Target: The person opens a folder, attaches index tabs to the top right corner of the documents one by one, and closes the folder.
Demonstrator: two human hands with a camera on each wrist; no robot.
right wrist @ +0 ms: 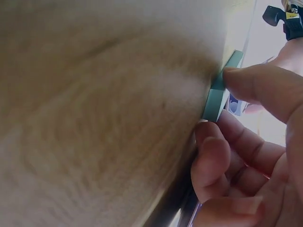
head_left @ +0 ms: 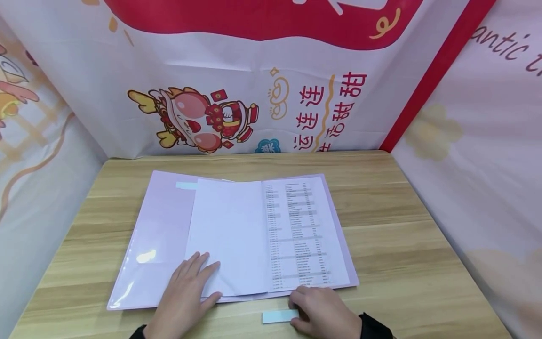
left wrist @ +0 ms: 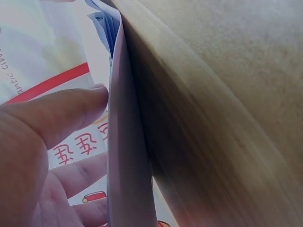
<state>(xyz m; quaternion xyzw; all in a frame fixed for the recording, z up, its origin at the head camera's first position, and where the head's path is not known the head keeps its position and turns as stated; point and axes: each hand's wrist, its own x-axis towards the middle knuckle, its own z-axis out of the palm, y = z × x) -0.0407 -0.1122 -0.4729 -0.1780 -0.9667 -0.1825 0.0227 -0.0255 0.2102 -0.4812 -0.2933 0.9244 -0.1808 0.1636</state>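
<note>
A lilac folder [head_left: 161, 221] lies spread on the table, with a blank white page [head_left: 230, 226] turned to its left side and a printed sheet [head_left: 296, 235] on its right. My left hand [head_left: 186, 287] rests with spread fingers on the lower left of the blank page and the folder. In the left wrist view, the left thumb [left wrist: 80, 109] lies along the folder's edge [left wrist: 125, 142]. Just below the folder, my right hand [head_left: 322, 308] pinches the right end of a flat light blue strip [head_left: 276, 316]. The right wrist view shows its thickness, the thumb [right wrist: 255, 85] on it.
A pale blue tab [head_left: 186, 185] shows at the folder's upper left. The wooden table [head_left: 394, 235] extends to both sides of the folder. Printed cloth [head_left: 237, 61] hangs behind the table, with more on the left and right.
</note>
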